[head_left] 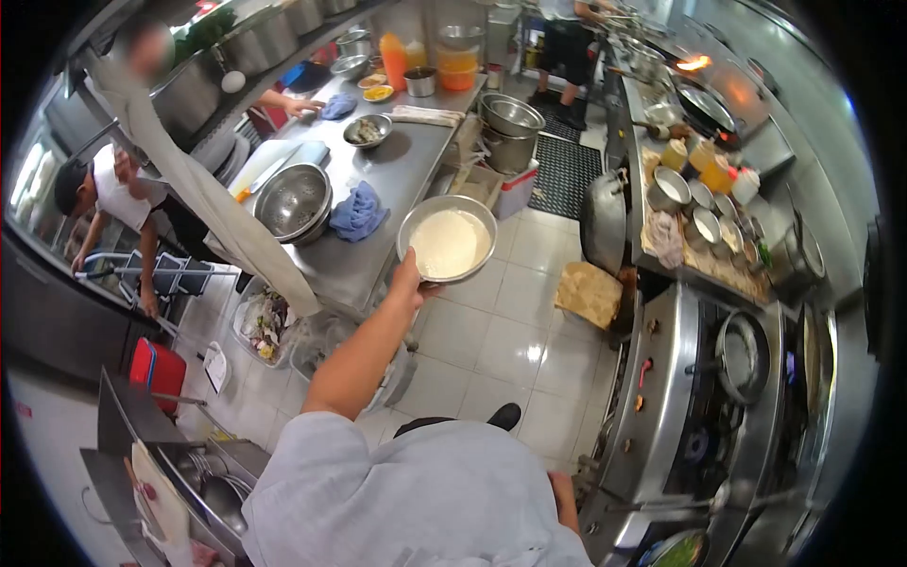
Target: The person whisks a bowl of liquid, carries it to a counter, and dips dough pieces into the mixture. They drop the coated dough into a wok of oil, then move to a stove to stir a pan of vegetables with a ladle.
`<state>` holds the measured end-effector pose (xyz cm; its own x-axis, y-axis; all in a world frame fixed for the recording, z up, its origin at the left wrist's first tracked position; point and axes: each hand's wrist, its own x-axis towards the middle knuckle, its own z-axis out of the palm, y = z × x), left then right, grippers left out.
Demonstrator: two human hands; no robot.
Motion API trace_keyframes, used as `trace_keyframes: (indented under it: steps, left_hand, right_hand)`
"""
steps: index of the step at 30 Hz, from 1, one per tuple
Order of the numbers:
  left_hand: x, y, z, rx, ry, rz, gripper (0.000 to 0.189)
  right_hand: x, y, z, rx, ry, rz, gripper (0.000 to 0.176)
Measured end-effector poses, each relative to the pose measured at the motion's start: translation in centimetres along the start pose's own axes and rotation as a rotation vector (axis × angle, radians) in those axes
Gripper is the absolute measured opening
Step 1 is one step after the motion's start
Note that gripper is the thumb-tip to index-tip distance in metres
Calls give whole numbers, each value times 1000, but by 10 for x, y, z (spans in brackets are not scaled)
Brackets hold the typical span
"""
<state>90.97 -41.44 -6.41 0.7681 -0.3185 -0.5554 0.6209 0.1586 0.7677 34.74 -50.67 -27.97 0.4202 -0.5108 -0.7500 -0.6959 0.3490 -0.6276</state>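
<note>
Holding a steel bowl (447, 239) of pale cream-coloured contents, the left hand (410, 282) has its thumb at the rim and its other fingers partly hidden by the bowl. It is held out beside the right edge of the table (383, 194), with the tiled floor (491, 331) below. The right hand cannot be seen, so the state of its fingers cannot be told; only part of the right arm (565, 501) shows beside the pale shirt (425, 491).

On the table, a crumpled blue cloth (358, 214) lies nearest the bowl, just beside a perforated steel colander (293, 202). Farther back on the table are a smaller bowl (367, 131) with food in it, an orange bottle (393, 62) and a second blue cloth (339, 106) near another person's hand (300, 106).

Past the table's far right side, a metal bowl (513, 114) sits on a pot (507, 151). Across the floor to the right of the table, a flattened piece of brown cardboard (588, 294) lies near the stove (652, 406), which carries a round pan (744, 356). Left of the table, a person (123, 189) bends over a folded metal frame (179, 271).
</note>
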Motion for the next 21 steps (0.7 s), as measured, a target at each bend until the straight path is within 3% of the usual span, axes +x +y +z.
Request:
trace_keyframes:
  steps: [2,4,7,10,17,21]
  left_hand:
    - [13,20,10,37,61,27,57]
    - [33,39,15,19,136,14,55]
    - [55,67,25,2,285,11,53]
    - [100,79,8,-51,257,27,55]
    - [161,118,-7,-61,361,35,59]
    - [191,121,-26,-117,300,38,61]
  right_hand:
    - [63,-42,-32,198,4,60,27]
    - [125,-97,-60,193,-16,-48,20]
    - [150,-233,-68,117,-29,-244,20]
    - [158,-351,-43,54,-97,-334,22]
    - [216,-498,50,-175,-335,-388,24]
    - [254,-581,102,-566,-236,-707,28]
